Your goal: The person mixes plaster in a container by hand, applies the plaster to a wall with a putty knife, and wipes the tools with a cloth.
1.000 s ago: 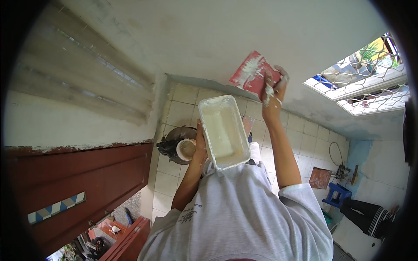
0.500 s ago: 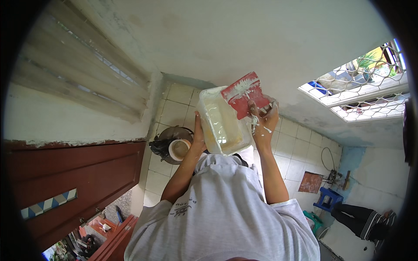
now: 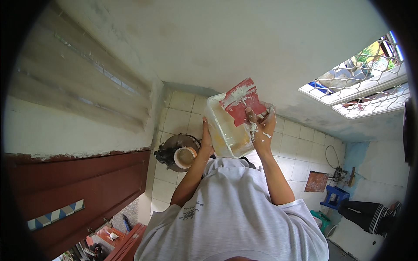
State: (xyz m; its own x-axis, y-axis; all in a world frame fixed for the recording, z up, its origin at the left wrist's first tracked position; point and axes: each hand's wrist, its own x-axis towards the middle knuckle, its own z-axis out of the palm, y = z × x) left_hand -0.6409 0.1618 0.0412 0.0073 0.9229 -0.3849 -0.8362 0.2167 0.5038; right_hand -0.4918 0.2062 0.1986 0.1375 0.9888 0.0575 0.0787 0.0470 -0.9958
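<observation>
My left hand [image 3: 207, 138] grips a white rectangular plastic tub [image 3: 214, 124] by its left side, the fingers lying along the outer wall. Pale wet residue coats the tub's inside. In my right hand [image 3: 263, 132] is a red putty spreader [image 3: 239, 114], pinched with the thumb on its upper face. White putty is smeared across its blade, which overlaps the tub's far right corner. Whether the spreader touches the rim I cannot tell. Blobs of putty cling to my right thumb and the back of that hand.
Below my left forearm, a small bucket [image 3: 185, 157] stands by a black plastic bag [image 3: 164, 155] on the tiles. A brown door [image 3: 87, 182] is at left, a wall [image 3: 226, 48] ahead and a grilled window [image 3: 361, 74] at right. Near a blue stool [image 3: 334, 198], someone's dark-trousered legs [image 3: 359, 211] show.
The spreader has come slightly nearer my body and further over the tub. The tub has shifted a little right in view, and the whole scene has turned slightly.
</observation>
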